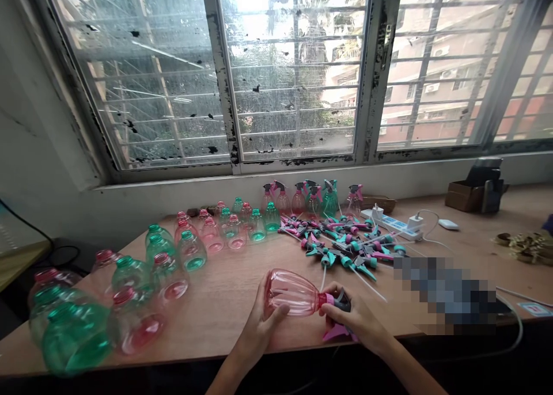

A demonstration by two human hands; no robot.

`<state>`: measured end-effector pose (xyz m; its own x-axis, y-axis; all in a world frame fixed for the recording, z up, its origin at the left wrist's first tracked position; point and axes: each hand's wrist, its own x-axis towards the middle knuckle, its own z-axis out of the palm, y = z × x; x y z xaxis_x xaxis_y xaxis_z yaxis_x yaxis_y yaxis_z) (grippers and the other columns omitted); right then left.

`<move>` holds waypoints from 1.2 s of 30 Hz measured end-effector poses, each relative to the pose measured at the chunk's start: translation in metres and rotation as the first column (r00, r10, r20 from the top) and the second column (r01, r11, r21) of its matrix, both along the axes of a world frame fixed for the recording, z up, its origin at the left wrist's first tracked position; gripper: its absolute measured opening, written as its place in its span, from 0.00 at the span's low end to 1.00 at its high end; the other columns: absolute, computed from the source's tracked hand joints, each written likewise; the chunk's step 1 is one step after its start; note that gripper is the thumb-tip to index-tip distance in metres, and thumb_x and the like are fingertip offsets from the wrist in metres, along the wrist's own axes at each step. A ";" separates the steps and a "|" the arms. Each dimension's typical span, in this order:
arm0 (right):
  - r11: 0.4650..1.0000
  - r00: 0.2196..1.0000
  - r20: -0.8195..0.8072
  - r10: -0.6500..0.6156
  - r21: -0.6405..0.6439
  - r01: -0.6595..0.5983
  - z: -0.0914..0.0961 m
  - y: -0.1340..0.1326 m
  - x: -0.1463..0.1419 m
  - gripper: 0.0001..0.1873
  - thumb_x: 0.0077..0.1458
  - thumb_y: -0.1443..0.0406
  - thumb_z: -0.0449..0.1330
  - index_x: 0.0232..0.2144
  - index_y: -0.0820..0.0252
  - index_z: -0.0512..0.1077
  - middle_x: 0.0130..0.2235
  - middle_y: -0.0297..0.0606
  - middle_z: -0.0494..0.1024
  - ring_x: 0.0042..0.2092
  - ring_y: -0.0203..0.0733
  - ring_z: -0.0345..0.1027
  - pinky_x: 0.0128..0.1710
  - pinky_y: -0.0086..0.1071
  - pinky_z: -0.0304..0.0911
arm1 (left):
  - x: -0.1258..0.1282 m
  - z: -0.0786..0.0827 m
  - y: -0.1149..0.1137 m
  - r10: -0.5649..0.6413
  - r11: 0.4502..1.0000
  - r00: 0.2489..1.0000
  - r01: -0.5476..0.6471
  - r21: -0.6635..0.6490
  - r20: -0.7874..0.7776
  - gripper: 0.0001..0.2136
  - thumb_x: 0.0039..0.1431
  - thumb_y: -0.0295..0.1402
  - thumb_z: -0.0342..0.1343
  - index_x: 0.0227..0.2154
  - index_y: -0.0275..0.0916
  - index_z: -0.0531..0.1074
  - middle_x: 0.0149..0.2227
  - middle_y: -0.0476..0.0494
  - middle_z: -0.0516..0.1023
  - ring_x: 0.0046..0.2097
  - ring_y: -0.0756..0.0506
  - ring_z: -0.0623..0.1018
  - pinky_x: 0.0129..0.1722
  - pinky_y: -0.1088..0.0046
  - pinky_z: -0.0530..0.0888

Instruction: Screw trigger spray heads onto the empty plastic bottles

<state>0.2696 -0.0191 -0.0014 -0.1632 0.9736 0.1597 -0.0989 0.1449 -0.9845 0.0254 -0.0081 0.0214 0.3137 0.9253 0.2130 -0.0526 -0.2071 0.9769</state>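
Note:
A clear pink plastic bottle point(291, 292) lies on its side just above the wooden table point(224, 303), near the front edge. My left hand point(261, 320) is wrapped round its wide base. My right hand point(352, 317) grips the pink and grey spray trigger head point(339, 314) that sits at the bottle's neck. A thin white dip tube shows beside the bottle. Both hands are closed on these parts.
Several empty pink and green bottles point(129, 280) lie across the table's left side. A pile of loose trigger heads point(341, 239) with tubes lies behind my hands. Finished spray bottles point(311, 199) stand by the window. A power strip point(395, 225), a cardboard box point(470, 193) and cables lie at right.

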 end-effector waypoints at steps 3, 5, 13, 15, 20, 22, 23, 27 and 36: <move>1.000 0.996 -0.084 -0.014 -0.021 0.013 -0.001 0.001 -0.001 0.23 0.48 0.48 0.70 0.33 0.59 0.70 0.27 0.34 0.80 0.24 0.40 0.72 0.25 0.30 0.66 | 0.001 0.003 -0.003 -0.044 0.999 0.999 0.044 0.001 0.001 0.43 0.55 0.48 0.65 0.68 0.40 0.52 0.55 0.32 0.75 0.58 0.32 0.74 0.59 0.54 0.70; 0.999 0.992 -0.125 -0.016 -0.040 0.011 0.000 0.002 -0.001 0.24 0.47 0.48 0.71 0.32 0.58 0.70 0.25 0.33 0.79 0.23 0.40 0.72 0.23 0.30 0.66 | 0.000 -0.002 -0.002 -0.069 0.998 0.998 0.069 0.014 0.014 0.44 0.54 0.46 0.67 0.69 0.44 0.50 0.59 0.32 0.72 0.60 0.32 0.72 0.60 0.55 0.69; 1.000 0.983 -0.181 0.002 -0.029 -0.007 -0.001 0.002 0.000 0.22 0.48 0.49 0.71 0.32 0.59 0.70 0.25 0.33 0.78 0.23 0.38 0.71 0.24 0.29 0.66 | -0.007 -0.021 0.005 -0.107 0.976 0.994 0.112 0.186 -0.034 0.45 0.59 0.39 0.65 0.70 0.53 0.41 0.69 0.37 0.59 0.67 0.35 0.64 0.66 0.50 0.59; 0.999 0.988 -0.152 0.021 -0.028 -0.025 -0.004 0.003 -0.001 0.22 0.48 0.50 0.71 0.33 0.59 0.70 0.25 0.33 0.79 0.24 0.39 0.72 0.25 0.30 0.67 | -0.005 -0.017 0.003 -0.087 0.989 0.996 0.085 0.124 0.006 0.48 0.56 0.42 0.67 0.70 0.51 0.40 0.70 0.35 0.55 0.68 0.33 0.61 0.67 0.49 0.56; 1.000 0.991 -0.132 0.019 -0.018 -0.021 -0.005 0.002 -0.002 0.22 0.49 0.50 0.71 0.33 0.59 0.70 0.25 0.33 0.78 0.24 0.38 0.72 0.25 0.29 0.65 | 0.004 -0.007 0.002 -0.025 1.000 0.990 0.028 -0.014 0.138 0.56 0.45 0.45 0.73 0.70 0.41 0.44 0.68 0.28 0.59 0.69 0.29 0.58 0.68 0.49 0.57; 0.999 0.988 -0.155 0.022 -0.029 -0.026 -0.003 0.002 -0.001 0.22 0.49 0.50 0.71 0.33 0.59 0.70 0.24 0.32 0.78 0.24 0.38 0.71 0.24 0.29 0.65 | 0.005 -0.009 0.005 -0.067 0.998 0.986 0.069 -0.006 0.150 0.52 0.45 0.43 0.74 0.68 0.40 0.50 0.66 0.28 0.64 0.67 0.28 0.62 0.66 0.49 0.59; 0.999 0.986 -0.166 0.028 -0.033 -0.033 -0.002 0.002 -0.001 0.21 0.49 0.51 0.71 0.33 0.59 0.70 0.25 0.32 0.78 0.24 0.37 0.71 0.24 0.28 0.65 | 0.004 -0.011 0.006 -0.084 0.996 0.986 0.084 0.007 0.143 0.49 0.46 0.41 0.73 0.68 0.41 0.52 0.65 0.30 0.65 0.66 0.28 0.63 0.66 0.48 0.59; 0.997 0.977 -0.204 0.064 -0.038 -0.074 -0.004 0.005 0.001 0.20 0.50 0.52 0.71 0.33 0.59 0.69 0.26 0.32 0.78 0.24 0.37 0.72 0.25 0.28 0.66 | -0.001 -0.022 0.011 -0.064 0.993 0.997 0.059 0.103 0.045 0.45 0.52 0.36 0.70 0.68 0.51 0.49 0.69 0.38 0.57 0.69 0.31 0.58 0.69 0.48 0.52; 0.997 0.989 -0.125 0.075 -0.006 -0.076 -0.009 0.005 0.002 0.19 0.52 0.53 0.70 0.35 0.60 0.70 0.27 0.33 0.79 0.25 0.36 0.72 0.26 0.28 0.65 | -0.003 -0.020 0.008 -0.052 0.996 0.998 0.050 0.078 0.030 0.47 0.52 0.39 0.70 0.69 0.51 0.47 0.72 0.40 0.51 0.71 0.32 0.52 0.70 0.49 0.49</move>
<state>0.2715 -0.0145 -0.0105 -0.2159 0.9610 0.1726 -0.2311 0.1215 -0.9653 0.0226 -0.0001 0.0010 0.3520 0.8888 0.2935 -0.0957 -0.2777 0.9559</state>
